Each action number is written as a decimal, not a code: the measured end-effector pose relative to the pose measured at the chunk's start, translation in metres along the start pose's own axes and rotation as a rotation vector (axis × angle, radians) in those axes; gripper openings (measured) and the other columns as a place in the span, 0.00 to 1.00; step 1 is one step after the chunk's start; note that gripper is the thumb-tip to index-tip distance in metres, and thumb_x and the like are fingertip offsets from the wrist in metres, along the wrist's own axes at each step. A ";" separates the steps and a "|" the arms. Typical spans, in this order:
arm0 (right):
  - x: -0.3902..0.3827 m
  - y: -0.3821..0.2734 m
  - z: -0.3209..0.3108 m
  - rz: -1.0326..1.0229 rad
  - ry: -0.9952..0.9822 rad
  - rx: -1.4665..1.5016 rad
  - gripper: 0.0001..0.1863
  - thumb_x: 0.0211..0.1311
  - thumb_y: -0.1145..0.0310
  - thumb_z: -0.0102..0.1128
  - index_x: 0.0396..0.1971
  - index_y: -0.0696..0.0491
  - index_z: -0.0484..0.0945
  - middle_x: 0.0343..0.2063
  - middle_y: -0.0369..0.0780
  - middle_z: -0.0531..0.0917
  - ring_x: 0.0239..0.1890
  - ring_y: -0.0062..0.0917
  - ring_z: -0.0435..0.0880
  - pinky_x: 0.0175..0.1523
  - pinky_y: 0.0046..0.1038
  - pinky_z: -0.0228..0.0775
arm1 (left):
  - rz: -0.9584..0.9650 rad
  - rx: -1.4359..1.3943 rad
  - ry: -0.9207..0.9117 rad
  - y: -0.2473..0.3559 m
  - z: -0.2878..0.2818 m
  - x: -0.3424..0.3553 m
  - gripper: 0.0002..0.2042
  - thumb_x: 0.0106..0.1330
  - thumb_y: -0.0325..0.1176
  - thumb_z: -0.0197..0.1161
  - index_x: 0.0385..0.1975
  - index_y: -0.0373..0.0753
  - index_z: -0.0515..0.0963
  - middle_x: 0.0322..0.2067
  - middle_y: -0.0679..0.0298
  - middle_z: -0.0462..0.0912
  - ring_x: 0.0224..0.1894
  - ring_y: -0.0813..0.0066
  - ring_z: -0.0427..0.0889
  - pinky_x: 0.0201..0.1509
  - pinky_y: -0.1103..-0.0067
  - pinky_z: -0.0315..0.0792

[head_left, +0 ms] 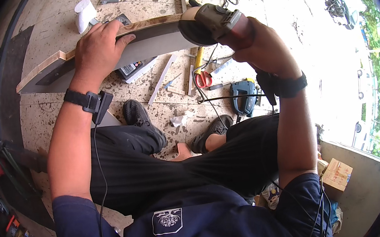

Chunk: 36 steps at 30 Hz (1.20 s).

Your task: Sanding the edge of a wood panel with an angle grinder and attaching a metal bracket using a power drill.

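A long curved wooden board [154, 31], with a pale wood edge and a dark and grey-white face, stands across the space in front of me. My left hand [98, 54] grips its upper edge, fingers over the top and thumb along the face. In my right hand [270, 48] is an angle grinder [223, 21], held by its body. Its round disc [194, 33] meets the right end of the board's edge; whether it is spinning I cannot tell. My right fingers are partly hidden behind the tool.
On the speckled floor lie a teal jigsaw [244, 97], red-handled scissors [203, 79], a yellow tube [199, 59], metal strips [162, 79] and cables. A white roll-like object [85, 13] stands beyond the board. A cardboard box [337, 174] sits at the lower right.
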State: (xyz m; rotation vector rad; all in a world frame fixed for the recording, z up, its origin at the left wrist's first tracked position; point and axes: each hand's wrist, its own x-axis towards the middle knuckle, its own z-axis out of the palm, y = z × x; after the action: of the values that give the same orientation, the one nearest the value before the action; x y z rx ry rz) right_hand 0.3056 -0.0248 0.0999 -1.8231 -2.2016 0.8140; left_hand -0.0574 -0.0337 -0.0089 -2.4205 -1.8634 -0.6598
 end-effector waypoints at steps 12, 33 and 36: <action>0.011 0.016 0.016 -0.114 0.058 0.018 0.31 0.41 0.66 0.79 0.49 0.58 0.80 0.39 0.48 0.90 0.45 0.44 0.90 0.51 0.39 0.82 | 0.018 -0.006 0.019 0.002 -0.002 0.001 0.20 0.70 0.48 0.71 0.50 0.38 0.81 0.40 0.53 0.87 0.45 0.47 0.86 0.46 0.58 0.79; -0.055 0.075 -0.069 0.280 0.264 0.165 0.30 0.47 0.78 0.70 0.56 0.61 0.79 0.45 0.39 0.87 0.45 0.25 0.85 0.52 0.27 0.77 | -0.100 0.095 -0.088 -0.015 -0.023 -0.014 0.20 0.72 0.47 0.68 0.50 0.36 0.80 0.44 0.49 0.87 0.50 0.45 0.84 0.52 0.57 0.77; -0.056 0.076 -0.059 0.198 0.208 0.216 0.31 0.46 0.78 0.71 0.56 0.61 0.79 0.46 0.40 0.87 0.47 0.27 0.85 0.54 0.29 0.77 | -0.109 0.073 -0.075 -0.015 -0.022 -0.014 0.19 0.72 0.46 0.69 0.50 0.35 0.80 0.44 0.48 0.87 0.50 0.44 0.84 0.52 0.57 0.77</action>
State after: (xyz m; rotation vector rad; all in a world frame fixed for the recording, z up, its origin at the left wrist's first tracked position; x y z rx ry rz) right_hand 0.4110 -0.0528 0.1229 -1.9397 -1.7568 0.8187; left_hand -0.0812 -0.0481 0.0032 -2.3440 -2.0223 -0.5026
